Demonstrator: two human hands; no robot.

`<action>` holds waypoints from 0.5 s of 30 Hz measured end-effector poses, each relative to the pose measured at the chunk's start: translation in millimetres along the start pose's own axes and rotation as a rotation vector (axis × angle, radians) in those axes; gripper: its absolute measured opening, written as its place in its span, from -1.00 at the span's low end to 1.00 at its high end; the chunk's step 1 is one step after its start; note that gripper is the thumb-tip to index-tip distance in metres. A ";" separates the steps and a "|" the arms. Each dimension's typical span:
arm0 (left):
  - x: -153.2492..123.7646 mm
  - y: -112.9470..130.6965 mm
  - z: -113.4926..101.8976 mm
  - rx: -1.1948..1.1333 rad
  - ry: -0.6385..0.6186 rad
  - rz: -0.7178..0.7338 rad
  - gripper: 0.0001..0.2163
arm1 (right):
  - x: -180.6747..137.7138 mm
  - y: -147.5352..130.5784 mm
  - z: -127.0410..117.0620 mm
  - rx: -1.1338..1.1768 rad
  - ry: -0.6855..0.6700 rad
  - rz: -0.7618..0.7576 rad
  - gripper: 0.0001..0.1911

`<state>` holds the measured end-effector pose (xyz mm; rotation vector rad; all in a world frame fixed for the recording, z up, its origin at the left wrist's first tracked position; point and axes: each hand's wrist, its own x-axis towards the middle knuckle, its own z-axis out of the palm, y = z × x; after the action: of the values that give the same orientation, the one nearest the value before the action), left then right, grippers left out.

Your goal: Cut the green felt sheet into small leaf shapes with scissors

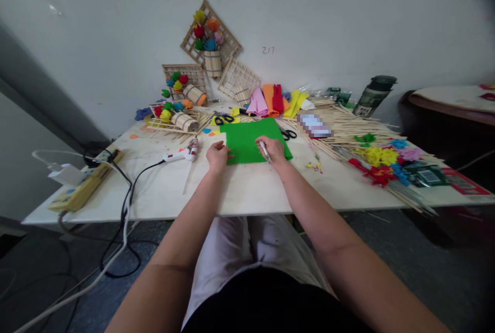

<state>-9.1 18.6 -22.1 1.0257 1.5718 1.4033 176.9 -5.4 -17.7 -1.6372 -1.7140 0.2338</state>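
A sheet of green felt (245, 139) lies flat on the white table in front of me. At its left edge rests my left hand (218, 155), fingers loosely bent and apart, with nothing visible gripped. My right hand (275, 150) is closed round a white pen (265, 151) over the right part of the felt. The pen's tip is too small to make out. Black-handled scissors (289, 134) lie by the felt's right edge, their blades partly hidden. Another pair of scissors (224, 119) lies just behind the felt.
A glue gun (181, 155) and a yellow power strip (83, 183) with cables lie left. Folded coloured felt (273, 100) and stick frames (211, 39) with flowers stand behind. Rightward are wooden sticks (348, 124), a blurred phone (315, 125), felt flowers (381, 157) and a bottle (374, 97).
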 end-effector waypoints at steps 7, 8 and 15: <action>5.4 -1.4 -7.1 0.092 0.067 0.161 -0.69 | 1.6 -3.0 -3.3 0.205 0.082 0.017 -0.71; 5.5 -1.1 -8.4 0.103 0.072 0.172 -0.70 | 1.6 -4.2 -5.0 0.214 0.105 0.023 -0.71; 2.6 3.6 -12.2 0.057 0.088 0.100 -0.68 | 6.2 -0.2 -16.7 0.240 0.306 0.071 -0.71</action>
<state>-21.1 16.8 -17.5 1.1028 1.6520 1.4965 187.5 -5.6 -3.4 -1.4734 -1.3456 0.2023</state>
